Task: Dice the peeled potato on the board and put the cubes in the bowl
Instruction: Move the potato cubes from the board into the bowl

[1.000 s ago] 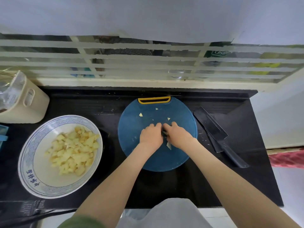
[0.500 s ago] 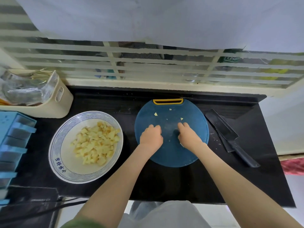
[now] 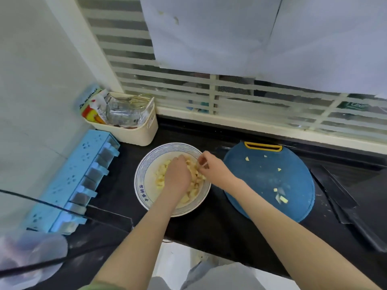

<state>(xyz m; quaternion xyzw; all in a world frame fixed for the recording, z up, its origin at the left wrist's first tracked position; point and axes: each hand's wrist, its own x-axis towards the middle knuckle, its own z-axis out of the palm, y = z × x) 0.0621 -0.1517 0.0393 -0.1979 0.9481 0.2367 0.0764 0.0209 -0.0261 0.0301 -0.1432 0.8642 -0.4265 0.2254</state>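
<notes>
Left hand (image 3: 178, 177), right hand (image 3: 212, 167) shifted to bowl (image 3: 144, 164); fingers (image 3: 201, 159) over cubes (image 3: 193, 192), grip unclear.

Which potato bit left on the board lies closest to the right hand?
The leftmost bit, just below the left end of the yellow handle; the other bits lie farther right, away from the right hand.
</notes>
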